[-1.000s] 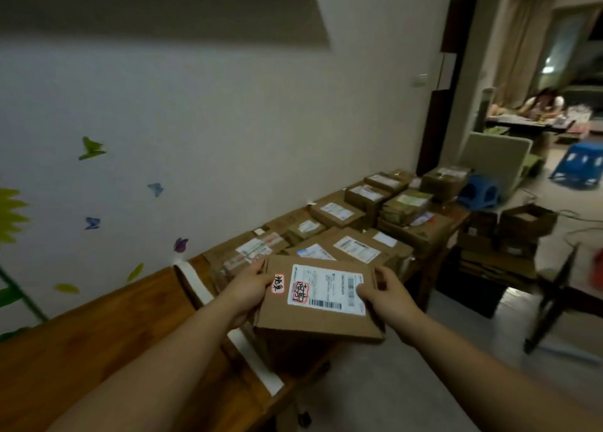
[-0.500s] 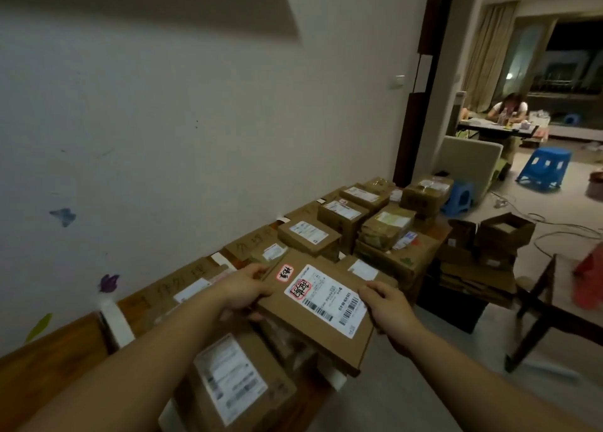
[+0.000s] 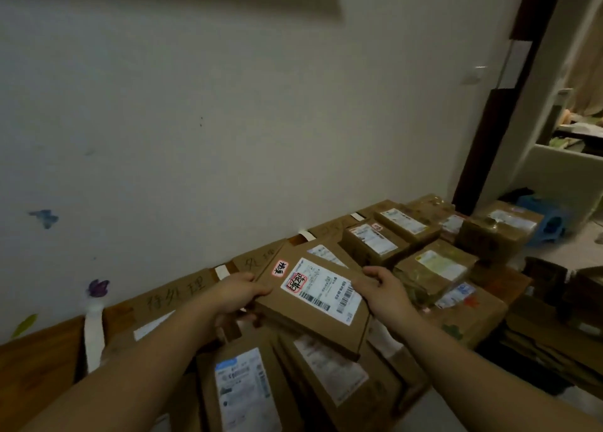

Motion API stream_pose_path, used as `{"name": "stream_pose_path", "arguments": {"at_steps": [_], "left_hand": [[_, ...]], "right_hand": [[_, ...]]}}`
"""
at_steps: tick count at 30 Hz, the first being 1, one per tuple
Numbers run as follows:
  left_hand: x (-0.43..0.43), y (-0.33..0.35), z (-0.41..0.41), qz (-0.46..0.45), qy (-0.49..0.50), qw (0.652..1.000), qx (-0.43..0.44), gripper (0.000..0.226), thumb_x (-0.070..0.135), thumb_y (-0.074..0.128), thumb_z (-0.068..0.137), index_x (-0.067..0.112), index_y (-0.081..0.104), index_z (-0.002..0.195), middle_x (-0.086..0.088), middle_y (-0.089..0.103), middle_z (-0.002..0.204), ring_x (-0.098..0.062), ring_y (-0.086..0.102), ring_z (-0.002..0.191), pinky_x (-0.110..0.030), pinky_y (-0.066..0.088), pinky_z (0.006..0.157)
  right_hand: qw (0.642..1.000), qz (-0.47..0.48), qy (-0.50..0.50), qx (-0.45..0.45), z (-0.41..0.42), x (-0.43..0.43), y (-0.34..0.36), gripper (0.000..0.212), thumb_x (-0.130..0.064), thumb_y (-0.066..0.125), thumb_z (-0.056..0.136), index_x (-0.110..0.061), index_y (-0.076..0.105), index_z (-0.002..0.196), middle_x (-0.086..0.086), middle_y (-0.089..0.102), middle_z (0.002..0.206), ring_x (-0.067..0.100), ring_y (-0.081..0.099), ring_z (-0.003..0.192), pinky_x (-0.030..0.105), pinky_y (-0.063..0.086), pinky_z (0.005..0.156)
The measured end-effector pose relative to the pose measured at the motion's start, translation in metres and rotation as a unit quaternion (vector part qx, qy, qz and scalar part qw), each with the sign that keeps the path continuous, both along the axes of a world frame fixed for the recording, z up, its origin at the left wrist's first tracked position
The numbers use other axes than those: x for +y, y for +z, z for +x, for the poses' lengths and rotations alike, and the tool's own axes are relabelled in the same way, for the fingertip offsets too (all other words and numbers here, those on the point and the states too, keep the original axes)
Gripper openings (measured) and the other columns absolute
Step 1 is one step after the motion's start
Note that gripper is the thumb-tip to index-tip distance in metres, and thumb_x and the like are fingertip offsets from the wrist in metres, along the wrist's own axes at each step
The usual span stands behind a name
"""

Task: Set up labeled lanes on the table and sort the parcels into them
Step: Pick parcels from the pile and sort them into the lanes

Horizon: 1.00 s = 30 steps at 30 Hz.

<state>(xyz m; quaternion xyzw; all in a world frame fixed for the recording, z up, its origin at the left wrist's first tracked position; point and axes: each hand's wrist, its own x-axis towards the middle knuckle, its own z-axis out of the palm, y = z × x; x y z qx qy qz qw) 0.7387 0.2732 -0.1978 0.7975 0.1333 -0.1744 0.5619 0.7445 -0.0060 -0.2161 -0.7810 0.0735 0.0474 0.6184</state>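
I hold a flat brown parcel [image 3: 323,314] with a white shipping label and two red-edged stickers, tilted above other parcels. My left hand [image 3: 239,293] grips its left edge, and my right hand [image 3: 386,289] grips its right edge. Below it lie more parcels, one with a blue-topped label [image 3: 243,395] and another [image 3: 329,369] to its right. Cardboard lane labels with handwritten characters [image 3: 177,293] stand along the wall, separated by white tape strips [image 3: 94,337] on the wooden table [image 3: 36,363].
Several labelled parcels [image 3: 375,242] fill the table toward the far right, up to a larger box [image 3: 499,232]. Flattened cardboard [image 3: 551,343] lies on the floor at right. A blue stool [image 3: 548,226] and a dark door frame [image 3: 489,118] stand beyond the table.
I have carried the parcel further right along the table. The view has swung toward the wall. The handwritten lane labels now show behind my left hand.
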Motion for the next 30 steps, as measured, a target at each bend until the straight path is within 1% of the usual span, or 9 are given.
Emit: {"name": "stream_pose_path", "arguments": {"at_steps": [6,8,10,12,16,20,22,26,30], "left_hand": [[-0.030,-0.013,0.038,-0.034,0.157,0.987,-0.029,0.020,0.029,0.052,0.094,0.012,0.060,0.102,-0.010,0.071,0.090,-0.023,0.067,0.083,-0.033,0.057,0.067],[-0.033,-0.014,0.042,-0.059,0.223,0.972,-0.048,0.017,0.025,0.049,0.096,0.013,0.057,0.104,-0.009,0.071,0.089,-0.022,0.069,0.079,-0.032,0.056,0.061],[-0.034,-0.013,0.040,-0.072,0.274,0.957,-0.061,0.014,0.025,0.048,0.096,0.016,0.054,0.103,-0.008,0.071,0.090,-0.021,0.070,0.077,-0.028,0.053,0.056],[-0.031,-0.015,0.038,-0.063,0.301,0.949,-0.066,0.013,0.027,0.047,0.096,0.018,0.054,0.102,-0.005,0.071,0.088,-0.020,0.069,0.077,-0.028,0.052,0.053],[-0.018,-0.025,0.038,0.008,0.298,0.953,-0.056,0.010,0.026,0.048,0.095,0.022,0.045,0.104,-0.002,0.065,0.095,-0.020,0.065,0.084,-0.029,0.053,0.059],[-0.011,-0.043,0.045,0.103,0.229,0.967,-0.031,0.013,0.020,0.054,0.092,0.027,0.046,0.098,0.008,0.059,0.088,-0.006,0.058,0.078,-0.020,0.044,0.058],[-0.010,-0.053,0.051,0.133,0.220,0.966,-0.017,0.017,0.016,0.059,0.089,0.028,0.047,0.087,0.010,0.057,0.084,-0.003,0.055,0.074,-0.018,0.040,0.055],[-0.003,-0.074,0.060,0.207,0.225,0.952,0.016,0.035,0.018,0.065,0.084,0.021,0.048,0.114,0.005,0.060,0.098,-0.010,0.058,0.086,-0.023,0.047,0.067],[-0.002,-0.089,0.060,0.241,0.199,0.949,0.041,0.065,0.018,0.064,0.084,0.030,0.031,0.139,0.001,0.057,0.117,-0.013,0.058,0.096,-0.028,0.051,0.078]], "right_hand": [[0.989,-0.019,0.122,0.080,0.093,-0.015,-0.002,0.045,-0.030,0.062,0.090,-0.017,0.043,0.130,-0.001,0.065,0.097,0.015,0.067,0.083,0.028,0.054,0.060],[0.985,-0.002,0.147,0.087,0.110,-0.011,-0.001,0.045,-0.031,0.062,0.090,-0.019,0.044,0.130,-0.001,0.067,0.100,0.015,0.068,0.085,0.028,0.055,0.058],[0.979,0.042,0.175,0.098,0.123,0.001,-0.002,0.049,-0.030,0.064,0.090,-0.022,0.044,0.134,0.000,0.068,0.109,0.018,0.068,0.094,0.037,0.060,0.069],[0.975,0.018,0.208,0.080,0.130,0.016,-0.005,0.052,-0.031,0.065,0.090,-0.026,0.042,0.136,0.000,0.065,0.118,0.018,0.065,0.102,0.040,0.058,0.080],[0.967,-0.047,0.246,0.044,0.138,0.038,-0.012,0.034,-0.023,0.061,0.092,-0.031,0.047,0.122,-0.016,0.062,0.098,0.004,0.062,0.089,0.024,0.056,0.067],[0.952,-0.144,0.268,0.024,0.141,0.054,-0.024,0.019,-0.025,0.056,0.095,-0.030,0.048,0.111,-0.011,0.057,0.111,0.001,0.052,0.081,0.018,0.049,0.066],[0.938,-0.196,0.286,-0.003,0.146,0.062,-0.032,0.023,-0.027,0.054,0.095,-0.024,0.052,0.118,-0.006,0.056,0.120,0.000,0.048,0.082,0.013,0.040,0.062],[0.909,-0.251,0.329,-0.039,0.156,0.078,-0.052,0.033,-0.034,0.053,0.095,-0.020,0.054,0.124,-0.001,0.053,0.126,0.006,0.050,0.098,0.018,0.042,0.079],[0.860,-0.327,0.388,-0.055,0.164,0.089,-0.076,0.042,-0.044,0.049,0.095,-0.021,0.051,0.130,0.000,0.046,0.136,0.012,0.047,0.114,0.029,0.038,0.101]]}}
